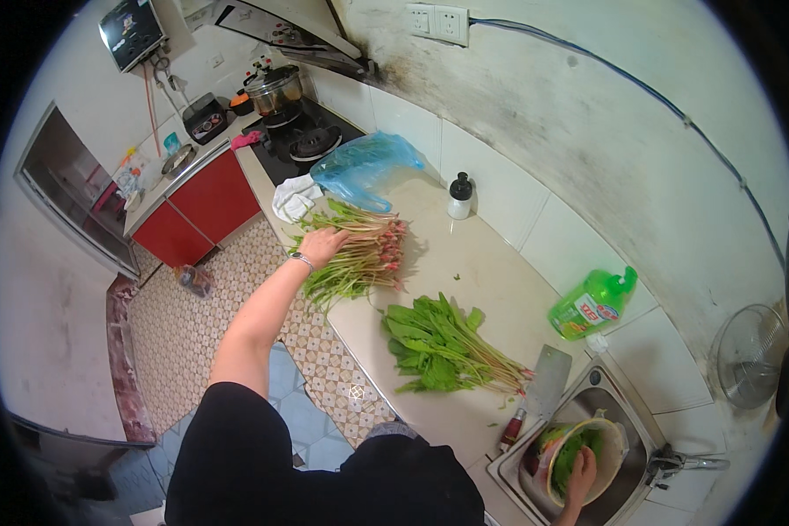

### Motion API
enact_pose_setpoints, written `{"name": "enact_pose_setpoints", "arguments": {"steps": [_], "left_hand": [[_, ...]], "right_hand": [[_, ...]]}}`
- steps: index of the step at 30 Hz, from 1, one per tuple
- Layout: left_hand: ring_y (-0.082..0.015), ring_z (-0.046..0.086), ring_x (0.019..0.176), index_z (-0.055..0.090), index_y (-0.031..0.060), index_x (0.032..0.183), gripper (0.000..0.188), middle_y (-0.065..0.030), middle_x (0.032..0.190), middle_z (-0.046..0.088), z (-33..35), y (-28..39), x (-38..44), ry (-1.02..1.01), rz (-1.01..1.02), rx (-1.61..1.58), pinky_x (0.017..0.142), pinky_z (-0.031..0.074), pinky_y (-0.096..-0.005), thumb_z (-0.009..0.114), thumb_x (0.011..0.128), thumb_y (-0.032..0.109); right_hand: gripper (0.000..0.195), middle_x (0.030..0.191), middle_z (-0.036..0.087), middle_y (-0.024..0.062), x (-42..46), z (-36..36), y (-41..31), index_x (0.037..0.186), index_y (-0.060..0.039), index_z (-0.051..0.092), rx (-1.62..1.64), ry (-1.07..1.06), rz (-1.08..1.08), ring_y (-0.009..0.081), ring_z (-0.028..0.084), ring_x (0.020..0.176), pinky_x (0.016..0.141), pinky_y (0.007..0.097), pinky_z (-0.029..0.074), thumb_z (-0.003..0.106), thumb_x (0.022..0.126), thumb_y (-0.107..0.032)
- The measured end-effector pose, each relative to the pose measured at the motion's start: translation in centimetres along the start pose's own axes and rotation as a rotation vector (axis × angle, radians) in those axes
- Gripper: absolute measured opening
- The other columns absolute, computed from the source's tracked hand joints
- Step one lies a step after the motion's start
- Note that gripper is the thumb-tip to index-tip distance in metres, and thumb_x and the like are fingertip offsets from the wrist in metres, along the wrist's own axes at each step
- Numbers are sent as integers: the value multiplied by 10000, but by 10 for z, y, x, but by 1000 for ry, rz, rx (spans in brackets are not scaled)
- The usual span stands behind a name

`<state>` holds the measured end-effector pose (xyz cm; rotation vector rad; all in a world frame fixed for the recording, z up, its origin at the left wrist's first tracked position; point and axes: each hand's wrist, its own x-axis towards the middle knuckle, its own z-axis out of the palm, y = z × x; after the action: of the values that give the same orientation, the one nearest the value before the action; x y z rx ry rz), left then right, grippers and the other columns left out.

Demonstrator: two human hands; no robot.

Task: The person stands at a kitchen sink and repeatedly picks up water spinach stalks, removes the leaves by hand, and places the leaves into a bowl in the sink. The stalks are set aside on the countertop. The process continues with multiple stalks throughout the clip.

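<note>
My left hand (324, 247) lies on a thick heap of spinach-like greens (368, 253), its fingertips partly hidden among the stems. Pink root ends point right, and leaves hang past the counter's front edge. Nearer me rests a smaller bunch of broad-leaved greens (427, 342), pink roots toward a cleaver (548, 380) with a red handle. Low on the right, my right hand (582, 470) reaches into a round bucket (613, 447) in the steel sink (595, 401). Its fingers touch green leaves (565, 460) inside; whether they grip any is unclear.
A blue plastic bag (365, 164) and a white cloth (296, 197) lie beyond the heap, near the gas stove (315, 141). Along the wall stand a black-topped bottle (460, 197) and a green pump bottle (588, 306). A faucet (674, 463) juts beside the sink.
</note>
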<state>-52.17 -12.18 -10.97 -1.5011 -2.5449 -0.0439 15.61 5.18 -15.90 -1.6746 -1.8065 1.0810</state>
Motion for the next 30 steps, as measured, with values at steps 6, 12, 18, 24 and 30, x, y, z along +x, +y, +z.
{"name": "enact_pose_setpoints", "arguments": {"steps": [6, 12, 18, 24, 30], "left_hand": [[-224, 535, 868, 564, 179, 941, 164, -57, 847, 555, 46, -47, 28, -116, 116, 187, 815, 344, -415, 511, 827, 283], [-247, 481, 981, 529, 90, 1020, 334, -81, 997, 520, 39, -40, 34, 13, 181, 96, 851, 336, -421, 627, 724, 213], [-266, 528, 800, 586, 63, 809, 205, -79, 811, 565, 12, 100, 48, 379, 487, -450, 674, 416, -379, 633, 610, 50], [-239, 536, 870, 628, 68, 803, 124, -70, 857, 583, 84, 309, -2, -226, 766, -836, 783, 411, -372, 653, 697, 128], [-226, 503, 925, 598, 98, 746, 128, -67, 866, 544, 84, 316, -10, -355, 953, -374, 791, 390, -374, 661, 688, 193]], "right_hand": [[247, 925, 589, 139, -4, 5, -8, 997, 36, 558, -218, 103, 53, 226, 560, 903, 794, 316, 423, 445, 886, -154], [184, 694, 561, 71, 4, -26, 14, 793, 12, 591, -37, 358, 63, 165, 530, 668, 636, 274, 411, 497, 845, -137], [164, 907, 603, 126, 2, -10, 18, 932, -13, 613, -218, 330, 40, 252, 563, 883, 763, 314, 427, 516, 818, -80], [125, 851, 590, 133, -13, 29, -36, 821, 1, 595, -261, 258, -173, 259, 553, 824, 751, 334, 417, 509, 812, -90], [89, 857, 571, 133, -53, 51, -69, 839, 3, 583, -142, 170, -185, 290, 533, 831, 754, 348, 418, 536, 769, -26]]}}
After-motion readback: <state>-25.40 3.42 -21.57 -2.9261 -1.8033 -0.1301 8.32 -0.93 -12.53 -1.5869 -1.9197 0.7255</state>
